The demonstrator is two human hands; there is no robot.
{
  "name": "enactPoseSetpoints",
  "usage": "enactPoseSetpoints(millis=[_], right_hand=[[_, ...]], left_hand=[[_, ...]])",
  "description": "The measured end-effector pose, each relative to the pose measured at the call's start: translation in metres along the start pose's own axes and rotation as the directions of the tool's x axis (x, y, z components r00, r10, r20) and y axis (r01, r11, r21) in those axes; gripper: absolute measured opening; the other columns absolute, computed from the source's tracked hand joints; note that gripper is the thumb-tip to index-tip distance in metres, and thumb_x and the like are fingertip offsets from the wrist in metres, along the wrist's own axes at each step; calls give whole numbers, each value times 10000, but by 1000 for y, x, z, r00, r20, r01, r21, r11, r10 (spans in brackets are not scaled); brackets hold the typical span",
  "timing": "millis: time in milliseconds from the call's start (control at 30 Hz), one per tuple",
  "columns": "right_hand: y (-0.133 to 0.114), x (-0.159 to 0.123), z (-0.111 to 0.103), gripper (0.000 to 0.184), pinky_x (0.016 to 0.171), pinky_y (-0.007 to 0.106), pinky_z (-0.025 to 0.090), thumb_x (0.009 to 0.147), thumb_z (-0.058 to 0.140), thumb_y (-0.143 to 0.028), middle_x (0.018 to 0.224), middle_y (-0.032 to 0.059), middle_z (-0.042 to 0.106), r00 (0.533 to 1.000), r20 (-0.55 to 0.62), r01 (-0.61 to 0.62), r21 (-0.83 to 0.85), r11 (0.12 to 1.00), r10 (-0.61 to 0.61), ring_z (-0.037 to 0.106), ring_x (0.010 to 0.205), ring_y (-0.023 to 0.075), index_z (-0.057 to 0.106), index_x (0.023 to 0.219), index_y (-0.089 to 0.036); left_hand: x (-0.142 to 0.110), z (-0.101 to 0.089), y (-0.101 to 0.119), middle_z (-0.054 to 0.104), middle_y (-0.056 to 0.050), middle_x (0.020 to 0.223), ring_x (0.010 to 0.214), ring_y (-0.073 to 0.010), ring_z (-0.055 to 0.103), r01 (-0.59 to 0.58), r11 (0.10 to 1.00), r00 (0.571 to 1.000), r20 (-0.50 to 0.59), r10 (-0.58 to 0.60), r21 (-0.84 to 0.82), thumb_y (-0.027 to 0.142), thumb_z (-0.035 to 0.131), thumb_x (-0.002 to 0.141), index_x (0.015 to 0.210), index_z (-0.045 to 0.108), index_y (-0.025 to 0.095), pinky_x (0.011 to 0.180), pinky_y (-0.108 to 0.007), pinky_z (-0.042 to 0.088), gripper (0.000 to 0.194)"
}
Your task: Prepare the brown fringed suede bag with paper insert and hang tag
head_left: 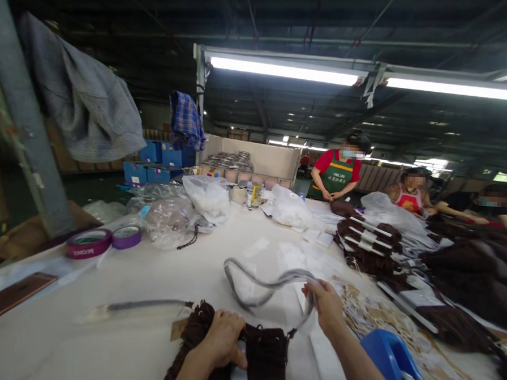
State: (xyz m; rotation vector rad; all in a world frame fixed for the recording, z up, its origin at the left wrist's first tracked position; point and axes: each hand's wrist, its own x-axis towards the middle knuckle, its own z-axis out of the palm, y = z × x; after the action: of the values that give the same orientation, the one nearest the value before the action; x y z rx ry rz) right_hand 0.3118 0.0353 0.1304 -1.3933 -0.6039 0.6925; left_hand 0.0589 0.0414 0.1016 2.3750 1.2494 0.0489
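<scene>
A dark brown fabric bag (270, 358) lies at the near edge of the table, with a pale grey band (239, 371) down its middle. My left hand (224, 339) grips its top, thumb over the band and fingers over the gathered fabric. In my right hand (326, 304) is the bag's grey strap (257, 289), pinched and raised so that it loops above the table. One strap end joins the bag's right corner. From the left corner a dark strap piece stretches left, its end blurred. A small brown tag (179, 329) hangs beside my left hand.
A blue tape dispenser (391, 361) stands right of my right forearm, near strings with tags (374, 310). Brown bundles (365, 241) pile up at right. Tape rolls (89, 242) and plastic-wrapped goods (169, 219) sit at left. Co-workers (337, 174) stand across the table.
</scene>
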Motion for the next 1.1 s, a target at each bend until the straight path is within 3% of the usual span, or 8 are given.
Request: enactPoseSetpoints(millis=[167, 333, 500, 700, 933, 1100], right_hand=[[-15, -8, -10, 473, 516, 239, 503, 371, 771, -221, 617, -15, 648, 998, 67, 0, 37, 999, -2, 620, 592, 167, 587, 800, -151], [-27, -8, -20, 526, 513, 194, 519, 350, 784, -185, 680, 26, 681, 988, 135, -87, 101, 991, 73, 627, 611, 152, 608, 846, -181], [-45, -13, -22, 426, 535, 153, 546, 401, 759, -177, 693, 23, 671, 995, 76, -74, 203, 976, 59, 640, 638, 140, 628, 805, -193], [-85, -20, -14, 407, 603, 160, 565, 439, 754, -129, 713, -1, 646, 995, -21, 103, 372, 923, -102, 630, 625, 107, 611, 818, -168], [-146, -16, -12, 459, 670, 213, 573, 453, 794, -160, 723, -14, 620, 951, -60, 300, 405, 864, -302, 622, 651, 101, 590, 864, -160], [-181, -23, -18, 460, 685, 235, 557, 454, 796, -188, 721, -21, 638, 918, -38, 378, 391, 839, -396, 625, 664, 103, 601, 869, -159]], left_hand=[[0, -1, 1, 580, -103, 1111, 1105, -289, 474, -8, 1000, 1000, 16, 8, 4, 461, 765, 541, 1002, 601, 192, 1050, -474, 164, 559], [-1, -6, 2, 561, -97, 1159, 1158, -276, 435, -19, 1000, 999, 51, 18, 1, 570, 705, 585, 1022, 600, 208, 1076, -469, 99, 577], [0, -7, 4, 569, -134, 1141, 1151, -285, 444, -10, 1000, 998, 64, 10, 1, 561, 717, 584, 1030, 605, 163, 1078, -481, 85, 608], [1, 0, -1, 576, -129, 1128, 1138, -277, 461, -38, 999, 999, 20, 38, 0, 477, 753, 566, 1034, 596, 164, 1074, -479, 110, 584], [5, 3, -7, 591, -72, 1120, 1136, -233, 475, -67, 998, 998, -11, 67, 4, 400, 723, 560, 1020, 588, 221, 1077, -463, 124, 512], [1, -3, 2, 590, -85, 1152, 1164, -245, 468, -31, 1000, 999, -39, 31, -3, 285, 703, 514, 1073, 574, 208, 1084, -472, 141, 579]])
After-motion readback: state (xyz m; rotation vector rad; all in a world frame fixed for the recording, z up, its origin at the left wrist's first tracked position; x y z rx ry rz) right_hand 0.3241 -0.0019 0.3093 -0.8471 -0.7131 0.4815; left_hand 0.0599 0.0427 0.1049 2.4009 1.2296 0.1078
